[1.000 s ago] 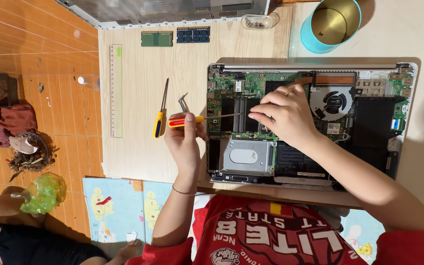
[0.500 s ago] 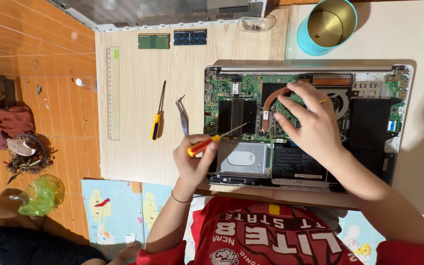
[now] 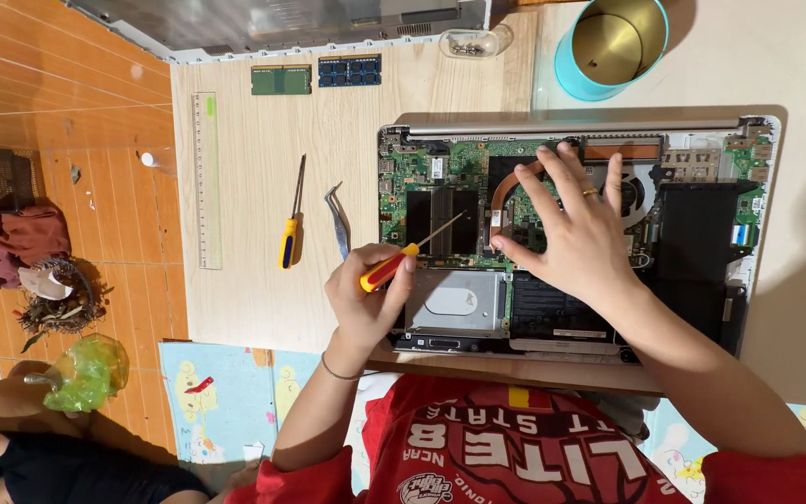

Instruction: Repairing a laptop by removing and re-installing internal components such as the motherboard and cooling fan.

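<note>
An opened laptop (image 3: 701, 126) lies bottom up on a pale wooden board, its green circuit board (image 3: 412, 168), copper heat pipe, fan, black battery and silver drive (image 3: 454, 301) exposed. My left hand (image 3: 361, 303) grips a red and yellow screwdriver (image 3: 389, 268) at the laptop's near left corner. The thin shaft slants up over the dark memory slot. My right hand (image 3: 576, 233), wearing a ring, lies palm down with fingers spread over the middle of the circuit board by the heat pipe and fan. It holds nothing.
On the board left of the laptop lie bent tweezers (image 3: 338, 219), a yellow-handled screwdriver (image 3: 289, 238) and a clear ruler (image 3: 205, 177). Two memory modules (image 3: 282, 79), a small dish of screws (image 3: 473, 42) and a teal tin (image 3: 613, 42) sit at the far edge. Another person (image 3: 30, 467) sits at bottom left.
My left hand has carried the screwdriver from beside the tweezers toward me and right, to the laptop's near corner. My right hand slid right across the board and spread its fingers.
</note>
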